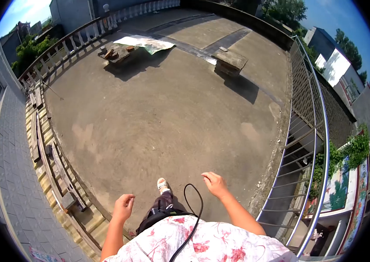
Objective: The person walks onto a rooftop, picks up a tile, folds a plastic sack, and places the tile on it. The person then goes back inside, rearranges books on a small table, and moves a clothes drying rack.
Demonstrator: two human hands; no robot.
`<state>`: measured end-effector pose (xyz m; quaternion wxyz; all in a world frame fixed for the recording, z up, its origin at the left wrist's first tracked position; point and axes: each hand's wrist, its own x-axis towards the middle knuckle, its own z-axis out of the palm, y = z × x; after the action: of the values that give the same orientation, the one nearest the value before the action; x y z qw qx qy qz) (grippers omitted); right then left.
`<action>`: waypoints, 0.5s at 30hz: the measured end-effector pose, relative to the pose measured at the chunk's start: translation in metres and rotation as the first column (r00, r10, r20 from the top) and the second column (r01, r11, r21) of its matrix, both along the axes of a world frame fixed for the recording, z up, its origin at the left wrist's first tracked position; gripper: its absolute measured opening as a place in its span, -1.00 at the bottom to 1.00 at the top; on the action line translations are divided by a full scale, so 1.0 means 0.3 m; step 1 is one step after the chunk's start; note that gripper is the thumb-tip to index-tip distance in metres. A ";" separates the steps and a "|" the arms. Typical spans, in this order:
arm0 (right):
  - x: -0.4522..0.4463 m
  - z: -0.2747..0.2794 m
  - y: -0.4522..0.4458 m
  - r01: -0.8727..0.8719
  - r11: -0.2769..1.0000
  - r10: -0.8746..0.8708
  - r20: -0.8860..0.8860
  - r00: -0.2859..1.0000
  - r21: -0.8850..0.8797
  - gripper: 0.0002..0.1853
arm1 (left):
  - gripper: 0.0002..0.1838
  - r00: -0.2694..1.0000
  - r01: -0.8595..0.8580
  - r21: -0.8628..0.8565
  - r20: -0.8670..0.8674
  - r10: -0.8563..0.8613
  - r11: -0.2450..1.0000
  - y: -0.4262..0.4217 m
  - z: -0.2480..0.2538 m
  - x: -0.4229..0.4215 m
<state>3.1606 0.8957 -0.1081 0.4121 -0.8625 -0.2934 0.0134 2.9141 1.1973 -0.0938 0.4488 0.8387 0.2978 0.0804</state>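
Note:
My left hand hangs in front of my body on the left, fingers loosely curled in, with nothing visible in it. On the other side, my right hand is raised over the concrete floor, its fingers bent together and no object showing. A black cable loops down my front between the hands, touching neither. Below are my patterned shirt, dark trousers and one light shoe on the floor.
A metal railing borders the right, beside a drop. Planks lie on a yellowish corrugated strip at left. Ahead stand a low slab on a stacked base and another low pile with bricks and a sheet. A balustrade lines the far left.

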 end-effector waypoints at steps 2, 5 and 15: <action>0.117 -0.014 0.101 -0.127 0.979 0.138 0.063 0.988 -0.158 -0.84 | -0.89 1.000 -0.013 0.044 0.009 0.013 0.999 0.091 -0.001 0.133; 0.255 -0.164 0.070 -0.107 0.941 0.064 -0.143 0.988 -0.321 -0.83 | -0.89 0.999 -0.029 0.017 0.045 0.028 0.999 0.231 0.006 0.345; 0.596 -0.392 -0.099 0.103 0.787 -0.539 -0.597 0.594 -0.608 -0.87 | -0.88 0.994 0.045 -0.010 0.105 -0.044 0.999 0.673 0.174 1.127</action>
<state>3.3395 0.8660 -0.2257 0.2440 -0.8945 0.0845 0.3649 3.2523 1.3992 -0.0416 0.4708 0.8369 0.2556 0.1121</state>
